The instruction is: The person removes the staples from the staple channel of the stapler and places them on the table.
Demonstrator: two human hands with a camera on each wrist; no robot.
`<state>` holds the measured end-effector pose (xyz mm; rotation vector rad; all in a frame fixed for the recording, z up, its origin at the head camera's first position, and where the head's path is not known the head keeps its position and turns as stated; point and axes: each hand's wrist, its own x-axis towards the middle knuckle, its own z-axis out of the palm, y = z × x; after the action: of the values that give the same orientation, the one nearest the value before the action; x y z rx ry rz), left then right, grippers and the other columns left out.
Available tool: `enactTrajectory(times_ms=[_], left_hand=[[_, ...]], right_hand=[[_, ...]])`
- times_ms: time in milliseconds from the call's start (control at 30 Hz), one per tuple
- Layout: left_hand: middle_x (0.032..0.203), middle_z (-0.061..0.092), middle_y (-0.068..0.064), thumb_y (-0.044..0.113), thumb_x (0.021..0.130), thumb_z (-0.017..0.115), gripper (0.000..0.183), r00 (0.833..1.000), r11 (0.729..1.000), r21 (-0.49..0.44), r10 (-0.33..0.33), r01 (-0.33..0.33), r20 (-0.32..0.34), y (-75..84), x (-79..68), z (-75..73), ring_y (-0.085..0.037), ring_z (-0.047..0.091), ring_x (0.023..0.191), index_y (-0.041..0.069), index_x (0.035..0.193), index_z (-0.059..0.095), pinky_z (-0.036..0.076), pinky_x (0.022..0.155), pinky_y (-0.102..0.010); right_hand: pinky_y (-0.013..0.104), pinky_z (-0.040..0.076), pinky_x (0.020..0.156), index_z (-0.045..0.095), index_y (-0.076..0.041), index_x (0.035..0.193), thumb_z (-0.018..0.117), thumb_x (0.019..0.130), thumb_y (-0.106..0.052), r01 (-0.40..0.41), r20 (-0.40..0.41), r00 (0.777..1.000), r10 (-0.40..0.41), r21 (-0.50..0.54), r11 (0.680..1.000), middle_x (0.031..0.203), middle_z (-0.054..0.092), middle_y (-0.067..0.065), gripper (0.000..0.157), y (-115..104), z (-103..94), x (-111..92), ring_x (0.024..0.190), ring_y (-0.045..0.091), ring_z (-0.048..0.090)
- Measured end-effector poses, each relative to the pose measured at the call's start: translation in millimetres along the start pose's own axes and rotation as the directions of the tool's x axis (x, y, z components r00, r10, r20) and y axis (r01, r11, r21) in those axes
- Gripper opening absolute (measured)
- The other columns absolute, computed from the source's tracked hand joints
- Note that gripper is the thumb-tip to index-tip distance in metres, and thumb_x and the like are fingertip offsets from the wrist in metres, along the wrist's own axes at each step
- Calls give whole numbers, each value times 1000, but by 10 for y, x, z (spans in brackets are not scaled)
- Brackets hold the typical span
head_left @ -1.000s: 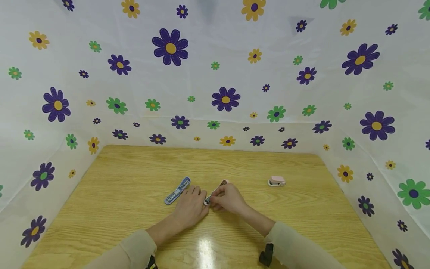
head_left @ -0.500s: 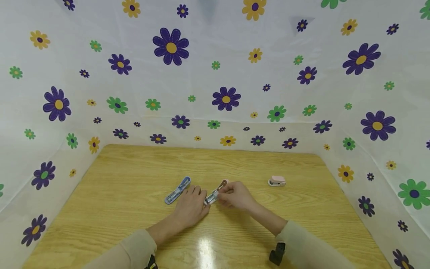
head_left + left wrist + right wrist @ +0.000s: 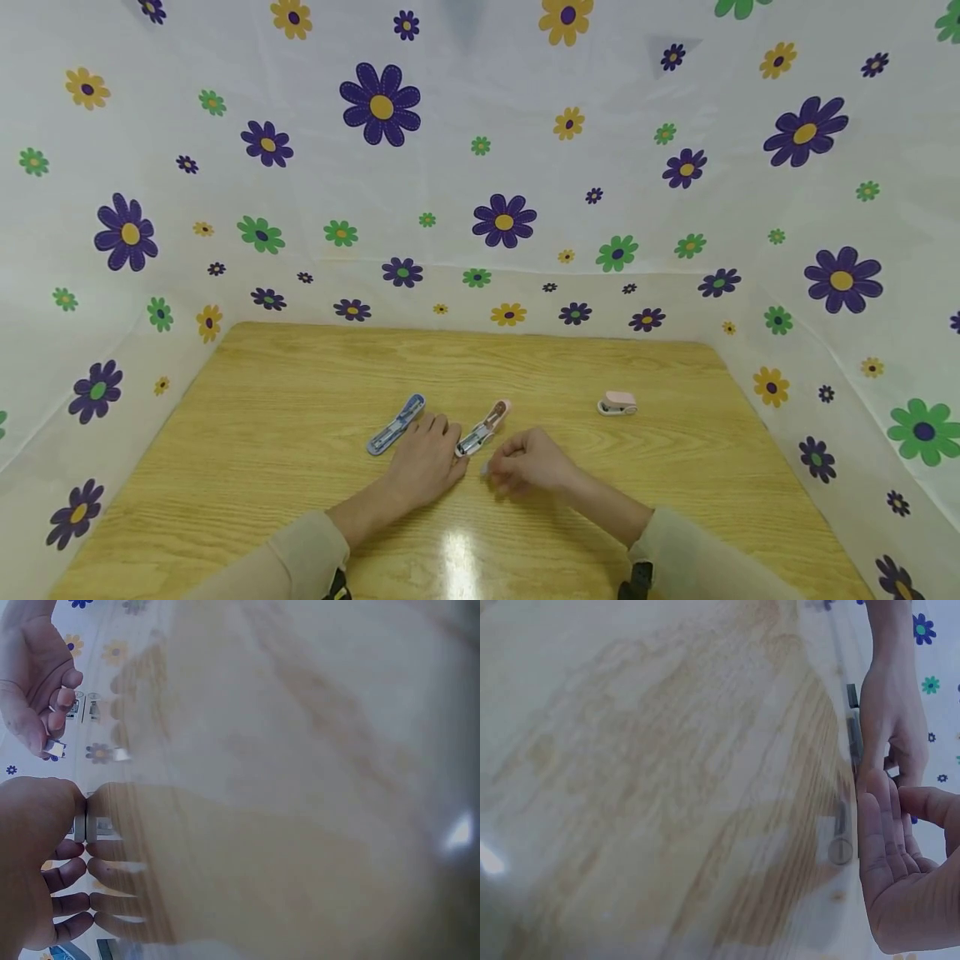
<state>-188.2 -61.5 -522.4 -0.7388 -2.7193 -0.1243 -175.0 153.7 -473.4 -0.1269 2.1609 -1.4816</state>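
An opened pink-and-white stapler (image 3: 482, 430) lies slantwise in the middle of the table. My left hand (image 3: 426, 458) rests at its near end, thumb and forefinger gripping it from either side. Just right of the stapler, apart from it, my right hand (image 3: 531, 461) pinches a small pale piece (image 3: 484, 469) between thumb and fingertips. In the left wrist view this silvery piece (image 3: 55, 748) looks like a short strip of staples. An opened blue stapler (image 3: 396, 425) lies beyond the left fingers, its right side near them.
A closed pink-and-white mini stapler (image 3: 618, 404) stands farther right on the wooden table (image 3: 300, 367). White flowered cloth (image 3: 450, 167) walls in the back and both sides.
My right hand has drawn back from the opened pink stapler, down and to the right, carrying the small piece out of it. The left hand and all the staplers have stayed put.
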Motion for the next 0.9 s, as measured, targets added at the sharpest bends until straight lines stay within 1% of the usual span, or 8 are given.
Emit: enactTrajectory(times_ms=[100, 333, 600, 767, 900], left_hand=[[88, 57, -4, 46, 88, 62, 36, 1000, 1000, -5, -7, 7, 22, 6, 0, -21, -21, 52, 83, 12, 99, 60, 46, 71, -36], [88, 58, -4, 46, 88, 62, 36, 1000, 1000, 1, -6, 6, 19, 6, 3, -40, -21, 52, 82, 12, 98, 60, 46, 70, -36], [91, 58, -3, 47, 89, 59, 36, 998, 1000, -14, -13, 14, 64, 15, -20, -21, -21, 53, 86, 13, 101, 59, 47, 73, -37], [90, 57, -3, 48, 89, 60, 36, 998, 1000, -9, -18, 18, 55, 9, -16, -26, -21, 52, 85, 14, 100, 59, 46, 73, -36], [89, 57, -3, 47, 88, 60, 35, 999, 1000, 1, -14, 14, 48, 6, -8, -39, -21, 52, 84, 13, 98, 59, 46, 72, -36]], right_hand=[[33, 58, 58, 71, 0, 93, 71, 87, -21, -27, 10, 1000, 27, 17, 999, 82, 75, 13, 22, 18, 45, -10, 65, 19, 72], [31, 58, 58, 70, 0, 92, 70, 88, -20, -46, 63, 997, 45, 25, 999, 80, 75, 12, 21, 58, 107, 5, 66, 18, 73], [31, 58, 58, 69, 0, 92, 69, 88, -19, -78, 83, 994, 74, 38, 996, 77, 74, 10, 20, 108, 149, 8, 64, 18, 73], [32, 59, 59, 68, 2, 93, 69, 88, -18, -78, 92, 993, 74, 47, 996, 76, 73, 10, 20, 113, 158, 22, 63, 19, 72], [33, 59, 60, 67, 3, 95, 68, 89, -19, -56, 120, 991, 50, 44, 997, 78, 73, 12, 22, 90, 134, -2, 62, 17, 71]])
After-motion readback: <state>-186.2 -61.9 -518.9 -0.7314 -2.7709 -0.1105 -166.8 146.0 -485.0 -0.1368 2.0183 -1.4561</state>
